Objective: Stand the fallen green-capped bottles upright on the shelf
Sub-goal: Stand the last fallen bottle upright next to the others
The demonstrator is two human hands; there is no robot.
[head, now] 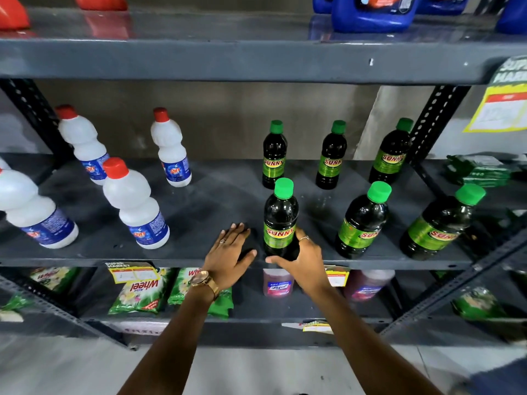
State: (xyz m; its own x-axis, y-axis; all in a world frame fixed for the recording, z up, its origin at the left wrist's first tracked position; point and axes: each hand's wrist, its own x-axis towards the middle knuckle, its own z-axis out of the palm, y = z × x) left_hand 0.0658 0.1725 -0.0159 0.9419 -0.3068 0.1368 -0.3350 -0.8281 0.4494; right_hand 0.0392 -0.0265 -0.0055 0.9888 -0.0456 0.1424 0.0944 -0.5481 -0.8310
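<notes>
Six green-capped bottles are standing on the shelf (199,201); the right hand (303,260) is gripping the front-left bottle (281,220) low near the edge, the left hand (232,249) lying flat and empty beside it; a careless release is risking toppling it off

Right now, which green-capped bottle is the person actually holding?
The front-row bottle nearest the white bottles: the right hand wraps its base; the other five stand untouched.
</notes>
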